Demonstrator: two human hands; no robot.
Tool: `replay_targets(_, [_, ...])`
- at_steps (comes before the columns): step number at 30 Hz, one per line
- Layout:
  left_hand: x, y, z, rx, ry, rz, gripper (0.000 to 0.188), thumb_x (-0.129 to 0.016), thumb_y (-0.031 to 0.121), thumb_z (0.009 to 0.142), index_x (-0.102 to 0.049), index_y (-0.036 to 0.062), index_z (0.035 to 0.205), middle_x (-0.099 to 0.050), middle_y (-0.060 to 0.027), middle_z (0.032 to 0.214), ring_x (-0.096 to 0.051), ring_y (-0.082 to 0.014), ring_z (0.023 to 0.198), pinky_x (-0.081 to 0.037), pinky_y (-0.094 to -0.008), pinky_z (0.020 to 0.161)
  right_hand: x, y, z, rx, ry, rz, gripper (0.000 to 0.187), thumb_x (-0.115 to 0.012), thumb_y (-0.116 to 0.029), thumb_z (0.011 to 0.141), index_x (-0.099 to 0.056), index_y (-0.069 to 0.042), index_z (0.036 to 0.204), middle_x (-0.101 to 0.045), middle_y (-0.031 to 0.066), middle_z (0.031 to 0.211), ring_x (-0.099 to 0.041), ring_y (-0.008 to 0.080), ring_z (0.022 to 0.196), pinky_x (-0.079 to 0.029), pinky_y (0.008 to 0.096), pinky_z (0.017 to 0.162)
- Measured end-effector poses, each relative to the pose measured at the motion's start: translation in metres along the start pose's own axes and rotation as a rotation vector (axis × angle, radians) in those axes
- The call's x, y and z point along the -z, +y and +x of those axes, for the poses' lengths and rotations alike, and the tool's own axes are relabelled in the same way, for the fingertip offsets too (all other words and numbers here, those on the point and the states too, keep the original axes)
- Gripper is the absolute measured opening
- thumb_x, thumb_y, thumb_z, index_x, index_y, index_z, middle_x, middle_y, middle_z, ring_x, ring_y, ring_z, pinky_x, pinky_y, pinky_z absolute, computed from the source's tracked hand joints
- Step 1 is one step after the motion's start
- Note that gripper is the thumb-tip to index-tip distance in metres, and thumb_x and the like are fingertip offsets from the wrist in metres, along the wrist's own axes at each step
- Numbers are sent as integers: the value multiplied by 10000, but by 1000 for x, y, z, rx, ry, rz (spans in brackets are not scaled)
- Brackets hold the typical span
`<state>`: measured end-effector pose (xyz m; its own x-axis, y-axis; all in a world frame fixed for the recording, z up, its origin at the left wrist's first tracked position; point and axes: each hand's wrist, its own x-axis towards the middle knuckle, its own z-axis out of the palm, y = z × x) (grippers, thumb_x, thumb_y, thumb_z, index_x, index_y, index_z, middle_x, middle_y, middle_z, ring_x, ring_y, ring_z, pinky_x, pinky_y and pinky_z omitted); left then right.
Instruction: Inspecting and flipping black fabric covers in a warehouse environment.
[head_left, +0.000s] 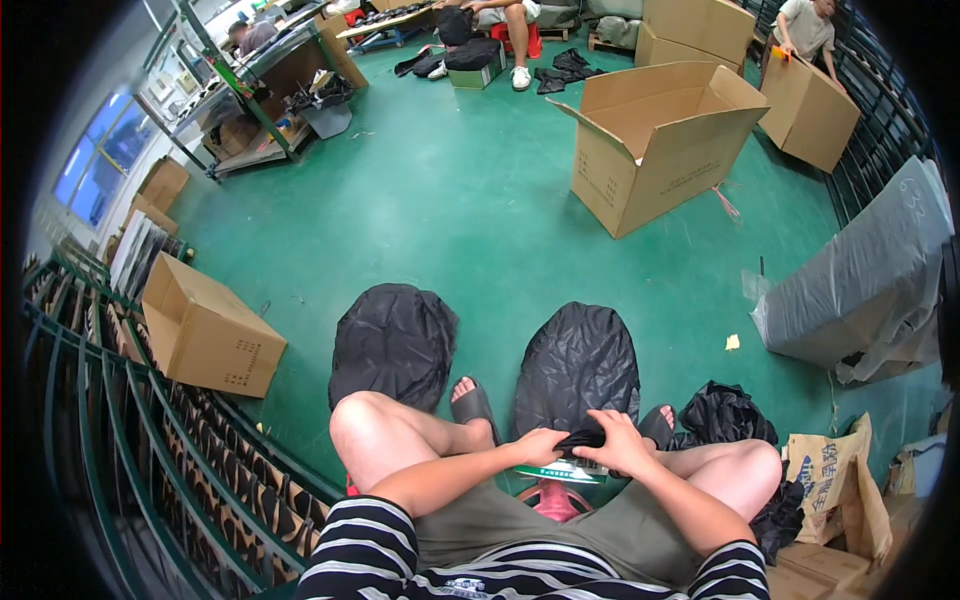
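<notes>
Between my knees I hold a small black cloth-like item [583, 439]; its exact kind is hidden by my fingers. My left hand [541, 447] is closed on its left side. My right hand [617, 443] curls over it from the right, thumb and fingers bent around it. Just beneath both hands is a green and white printed box or card [565, 472], partly covered. Beyond the hands, a rounded black fabric cover [577, 365] lies on the floor between my feet. A second such black cover [392, 343] lies to the left, past my left knee.
Crumpled black fabric [728, 412] and a torn brown paper sack [825, 480] lie at my right. An open carton [665, 150] stands ahead, another carton [215, 330] at left beside a green rack [130, 420]. A grey wrapped stack [855, 275] stands right. Other people are farther back.
</notes>
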<state>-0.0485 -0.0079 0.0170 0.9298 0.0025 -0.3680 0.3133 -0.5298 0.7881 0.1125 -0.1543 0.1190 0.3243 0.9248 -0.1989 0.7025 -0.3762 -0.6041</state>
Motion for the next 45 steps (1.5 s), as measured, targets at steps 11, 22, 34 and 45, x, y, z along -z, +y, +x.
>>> replay_targets(11, [-10, 6, 0, -27, 9, 43, 296, -643, 181, 848, -609, 109, 1133, -675, -210, 950, -644, -412, 931, -506, -507, 768, -66, 48, -7, -66, -110, 29, 460, -784, -225, 674, -638, -54, 1074, -671, 193, 945, -652, 385, 918, -527, 463, 825])
replay_targets(22, [2, -26, 13, -15, 108, -122, 349, -782, 223, 711, -679, 7, 967, -668, -209, 879, -669, -366, 842, -521, -423, 743, -64, 58, 1, -98, -38, 81, 258, -716, -212, 674, -629, -14, 815, -631, 227, 834, -630, 419, 882, -504, 503, 758])
replay_targets(34, [1, 4, -2, -71, 82, 109, 300, -709, 192, 724, -657, 40, 978, -671, -185, 897, -644, -382, 905, -516, -460, 780, -63, 54, -11, -172, -194, 77, 279, -752, -186, 703, -694, -28, 926, -653, 184, 977, -619, 365, 1026, -494, 453, 900])
replay_targets(45, [-1, 0, 4, -176, 144, 125, 284, -616, 105, 687, -647, 57, 966, -660, -193, 900, -636, -406, 900, -512, -496, 771, -69, 68, -8, -87, -143, 37, 302, -749, -198, 662, -678, -20, 894, -643, 224, 884, -628, 413, 898, -512, 500, 813])
